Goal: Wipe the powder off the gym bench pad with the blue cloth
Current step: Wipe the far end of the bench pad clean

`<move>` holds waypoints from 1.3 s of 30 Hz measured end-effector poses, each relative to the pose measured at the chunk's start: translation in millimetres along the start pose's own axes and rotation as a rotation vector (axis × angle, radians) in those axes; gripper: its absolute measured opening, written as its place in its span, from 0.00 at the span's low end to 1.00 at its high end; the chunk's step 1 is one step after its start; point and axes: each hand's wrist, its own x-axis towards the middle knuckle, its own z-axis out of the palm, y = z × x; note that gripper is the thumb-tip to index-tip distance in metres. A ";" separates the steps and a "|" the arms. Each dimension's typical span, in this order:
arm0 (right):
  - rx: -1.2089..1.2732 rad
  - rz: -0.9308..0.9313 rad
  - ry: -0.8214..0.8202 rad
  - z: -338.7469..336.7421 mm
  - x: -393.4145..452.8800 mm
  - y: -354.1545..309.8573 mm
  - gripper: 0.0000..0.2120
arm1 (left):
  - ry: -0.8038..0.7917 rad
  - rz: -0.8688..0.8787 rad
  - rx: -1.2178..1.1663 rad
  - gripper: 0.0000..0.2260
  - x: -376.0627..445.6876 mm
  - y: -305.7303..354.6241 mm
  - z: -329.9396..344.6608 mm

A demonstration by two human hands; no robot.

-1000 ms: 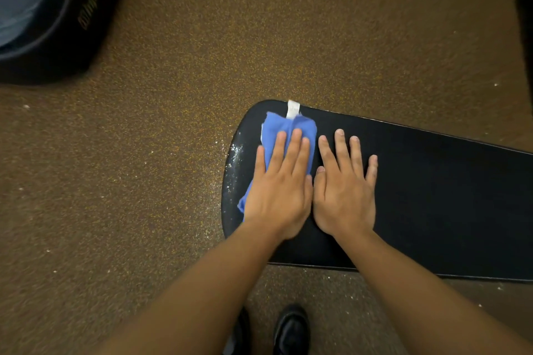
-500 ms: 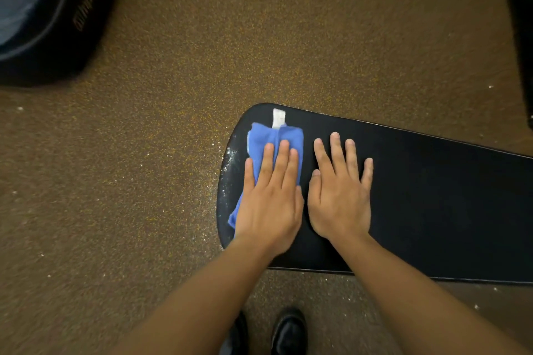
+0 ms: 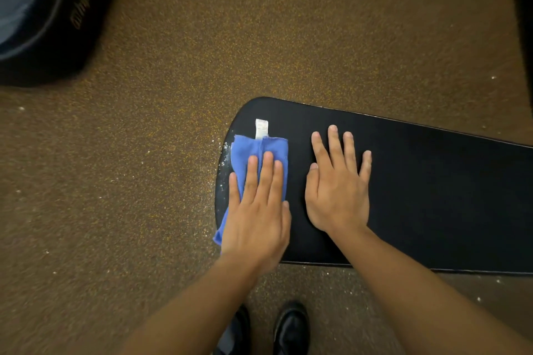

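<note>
The left hand (image 3: 256, 219) presses flat, fingers straight, on one blue cloth (image 3: 261, 153) on one bench pad (image 3: 432, 196), the right hand (image 3: 337, 190) flat beside, holding nothing.

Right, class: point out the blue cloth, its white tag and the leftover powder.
blue cloth (image 3: 261, 150): head view, upper folded part above the fingertips.
white tag (image 3: 261, 128): head view, middle of the label.
powder (image 3: 224, 158): head view, specks on the pad's rounded end.

A gym: speckled rubber floor (image 3: 288, 37) under a black bench pad (image 3: 432, 196).
</note>
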 end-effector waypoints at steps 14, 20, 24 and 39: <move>-0.014 -0.002 -0.036 -2.3 2.4 1.4 0.28 | -0.004 -0.115 -0.083 0.28 56.9 -9.3 -9.6; -0.035 0.015 -0.049 -3.7 1.9 1.5 0.30 | -0.029 -0.142 -0.051 0.29 50.7 -2.7 -8.1; -0.042 0.023 -0.046 -2.9 0.2 -0.1 0.30 | -0.041 -0.123 -0.042 0.27 86.9 -10.0 -13.8; -0.040 0.017 -0.029 -3.7 1.0 0.4 0.29 | -0.064 0.006 -0.053 0.29 72.3 -4.9 -13.4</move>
